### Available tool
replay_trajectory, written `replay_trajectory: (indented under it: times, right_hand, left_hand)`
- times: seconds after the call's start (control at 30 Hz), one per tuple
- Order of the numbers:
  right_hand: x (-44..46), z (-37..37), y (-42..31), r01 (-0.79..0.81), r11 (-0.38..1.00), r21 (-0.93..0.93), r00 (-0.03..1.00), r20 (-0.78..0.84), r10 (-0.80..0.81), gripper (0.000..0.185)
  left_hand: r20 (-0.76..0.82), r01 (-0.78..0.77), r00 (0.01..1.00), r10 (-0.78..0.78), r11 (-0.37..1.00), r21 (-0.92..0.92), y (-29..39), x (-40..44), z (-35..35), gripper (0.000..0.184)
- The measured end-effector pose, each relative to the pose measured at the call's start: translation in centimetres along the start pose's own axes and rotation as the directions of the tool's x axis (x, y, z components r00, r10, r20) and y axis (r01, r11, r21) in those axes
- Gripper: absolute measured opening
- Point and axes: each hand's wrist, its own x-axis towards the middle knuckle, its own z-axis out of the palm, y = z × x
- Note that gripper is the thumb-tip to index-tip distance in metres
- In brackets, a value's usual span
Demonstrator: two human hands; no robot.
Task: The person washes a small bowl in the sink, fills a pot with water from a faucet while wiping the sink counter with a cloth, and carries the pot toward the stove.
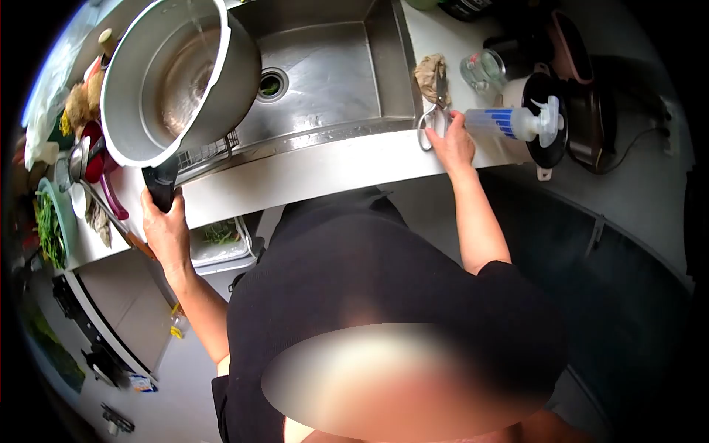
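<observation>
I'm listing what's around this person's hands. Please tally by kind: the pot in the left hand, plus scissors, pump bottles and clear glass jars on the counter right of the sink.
Pot held by the left hand: 1
Scissors: 1 pair
Pump bottle: 1
Clear glass jar: 1
Total: 4

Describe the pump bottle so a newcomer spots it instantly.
Find the steel sink, then the white counter to its right. Near the right hand is the pump bottle: translucent, with blue markings. Unlike the clear jar beside it, it has a white pump head.
</observation>
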Motion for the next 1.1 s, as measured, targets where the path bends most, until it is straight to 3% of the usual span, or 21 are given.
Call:
replay_trajectory:
  times: [0.33,0.43,0.57,0.7,0.83,0.87,0.9,0.93,1.0,1.1]
  right_hand:
    - [-5.1,-0.6,1.0,-0.118,0.969,0.218,0.976,-0.153,0.154,0.061]
    - [-7.1,0.8,2.9,-0.171,0.962,0.214,0.972,-0.12,0.2,0.056]
    - [-6.3,2.3,3.5,-0.052,0.994,0.097,0.972,-0.222,0.072,0.042]
    - [-3.7,1.6,3.8,-0.026,0.999,0.045,0.984,-0.176,0.033,0.036]
    - [-2.5,-1.9,1.2,-0.133,0.963,-0.235,0.988,0.042,0.147,0.03]
    - [-2.4,-2.9,-0.1,-0.068,0.966,-0.249,0.998,-0.014,0.067,0.034]
    - [-1.3,-3.4,-1.0,0.11,0.985,-0.133,0.989,-0.085,-0.122,0.039]
    - [0.4,-3.4,-1.8,0.291,0.956,-0.028,0.94,-0.178,-0.291,0.045]
    - [5.1,-2.0,-3.1,0.574,0.806,-0.147,0.757,-0.279,-0.591,0.053]
    - [10.9,4.3,-1.2,0.596,0.788,-0.154,0.763,-0.197,-0.616,0.051]
  left_hand:
    - [0.01,-0.031,0.999,0.031,0.999,-0.03,-0.5,0.3,0.1,0.041]
    - [-0.027,-0.065,0.998,0.064,0.998,-0.026,-0.6,0.3,0.3,0.041]
    - [-0.014,-0.056,0.998,0.056,0.998,-0.031,-0.6,0.2,0.1,0.04]
    - [0.008,-0.046,0.999,0.046,0.998,-0.038,-0.5,0.2,0.0,0.039]
    - [0.013,-0.02,1.0,0.02,0.999,-0.049,-0.2,0.2,0.0,0.039]
    - [0.016,-0.026,1.0,0.027,0.998,-0.062,-0.2,0.2,-0.1,0.039]
    - [-0.005,-0.049,0.999,0.049,0.998,-0.048,-0.4,0.2,0.1,0.039]
    - [-0.006,-0.055,0.999,0.054,0.997,-0.051,-0.5,0.3,0.2,0.039]
    - [0.014,-0.02,1.0,0.021,0.998,-0.055,0.2,0.1,-0.2,0.039]
    - [0.017,-0.011,1.0,0.012,0.999,-0.036,-0.1,0.2,0.0,0.038]
